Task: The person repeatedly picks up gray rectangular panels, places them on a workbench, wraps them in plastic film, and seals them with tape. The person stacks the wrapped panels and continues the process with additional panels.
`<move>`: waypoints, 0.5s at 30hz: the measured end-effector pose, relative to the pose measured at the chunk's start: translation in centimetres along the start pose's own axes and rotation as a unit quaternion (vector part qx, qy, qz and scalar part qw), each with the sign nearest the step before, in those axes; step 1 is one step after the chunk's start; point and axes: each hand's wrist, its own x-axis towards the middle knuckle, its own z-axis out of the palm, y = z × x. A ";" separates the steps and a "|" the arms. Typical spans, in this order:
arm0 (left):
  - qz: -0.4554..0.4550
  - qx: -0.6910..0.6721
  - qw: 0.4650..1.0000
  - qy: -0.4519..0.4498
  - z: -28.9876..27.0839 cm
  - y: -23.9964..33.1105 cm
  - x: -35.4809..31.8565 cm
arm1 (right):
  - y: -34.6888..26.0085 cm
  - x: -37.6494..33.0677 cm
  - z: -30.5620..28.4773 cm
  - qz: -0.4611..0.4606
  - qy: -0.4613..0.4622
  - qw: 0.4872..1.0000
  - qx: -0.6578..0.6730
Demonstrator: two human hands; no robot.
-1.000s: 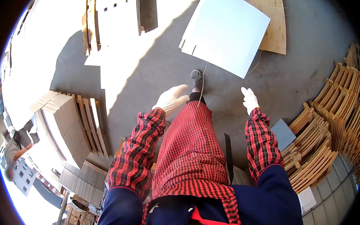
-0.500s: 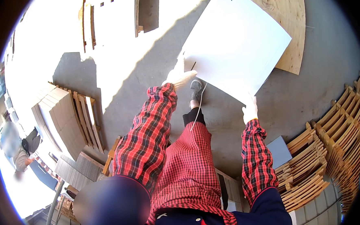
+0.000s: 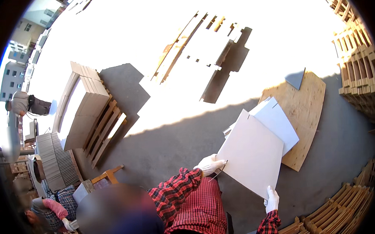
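My left hand (image 3: 210, 164), in a white glove, grips the near left edge of a flat white sheet of board (image 3: 253, 156). The near right corner of that sheet is pinched by my gloved right hand (image 3: 271, 199). A dark slot shows in the sheet beside my left fingers, and a thin cord (image 3: 217, 174) hangs there. Beyond the held sheet, and partly hidden by it, lies a pile of similar white boards (image 3: 283, 127) with a slot at the far edge. Whether the held sheet touches the pile I cannot tell.
A plywood panel (image 3: 307, 98) lies on the concrete under or beside the pile. Stacked boards (image 3: 87, 109) stand on a pallet at left. Wooden pallets (image 3: 358, 61) are piled at right. Two people, one in a pink sleeve (image 3: 56, 210), are at the left.
My view has swung, bringing more of the yard and two people at left into sight. The held sheet now looks smaller and tilted, and a separate white pile shows beyond it.
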 end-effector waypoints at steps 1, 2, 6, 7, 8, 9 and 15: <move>0.031 -0.013 0.998 0.054 -0.5 -2.3 -2.5 | -1.2 -2.0 1.1 -0.042 -0.006 0.999 -0.034; 0.062 -0.001 0.994 0.091 -1.6 -6.2 -3.5 | -1.7 -3.6 2.4 -0.083 -0.007 0.994 -0.065; 0.064 -0.134 0.940 0.307 -5.7 -17.0 -11.7 | 2.7 1.5 10.6 -0.299 -0.065 0.946 -0.108; 0.108 -0.202 0.912 0.341 -6.4 -20.6 -14.4 | 1.8 2.4 12.9 -0.346 -0.141 0.915 -0.152; 0.153 -0.266 0.875 0.374 -7.2 -24.1 -17.0 | 0.0 1.6 16.2 -0.354 -0.251 0.872 -0.227; 0.141 -0.252 0.878 0.381 -8.4 -26.4 -20.9 | -1.3 -0.5 19.5 -0.328 -0.288 0.858 -0.269; 0.141 -0.168 0.907 0.360 -10.2 -41.1 -46.3 | -4.3 -27.9 37.0 -0.254 -0.511 0.657 -0.492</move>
